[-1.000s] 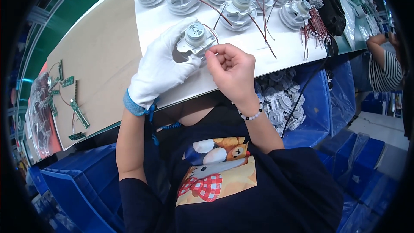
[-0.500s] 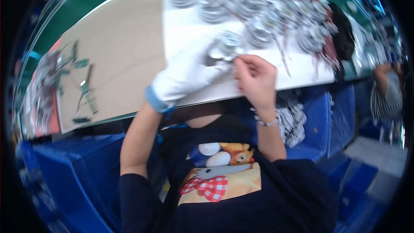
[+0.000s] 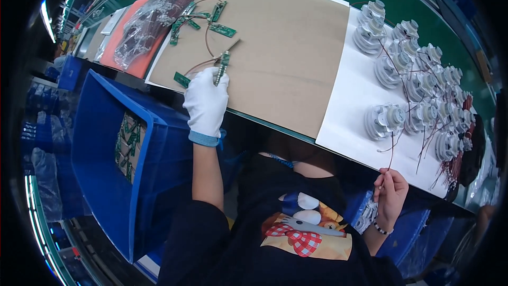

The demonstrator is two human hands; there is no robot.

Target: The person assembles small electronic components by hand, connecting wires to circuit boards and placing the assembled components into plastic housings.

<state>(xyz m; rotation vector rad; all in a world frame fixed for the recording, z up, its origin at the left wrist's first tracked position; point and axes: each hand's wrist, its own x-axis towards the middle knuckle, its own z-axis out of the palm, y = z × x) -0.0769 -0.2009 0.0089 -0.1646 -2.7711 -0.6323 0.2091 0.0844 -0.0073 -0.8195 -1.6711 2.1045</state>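
My white-gloved left hand (image 3: 205,100) is on the brown board at the left, its fingers closed on the lower end of a narrow green circuit board (image 3: 222,68). Thin brown wires link this strip with several other small green circuit boards (image 3: 222,30). At the table's front edge on the right, my bare right hand (image 3: 390,193) pinches the end of a thin reddish wire (image 3: 392,154). That wire runs up to a round silver-and-white motor-like unit (image 3: 385,121), which stands on the white sheet.
Several similar units with trailing wires (image 3: 420,87) crowd the white sheet (image 3: 338,122) at the right. A clear plastic bag (image 3: 151,29) rests on an orange sheet at the far left. Below it, a blue bin (image 3: 106,180) contains circuit boards (image 3: 129,145).
My left hand has left the motor-like unit and moved left to the circuit board. That unit now stands on the white sheet; my right hand has moved right and down. The view has shifted left.
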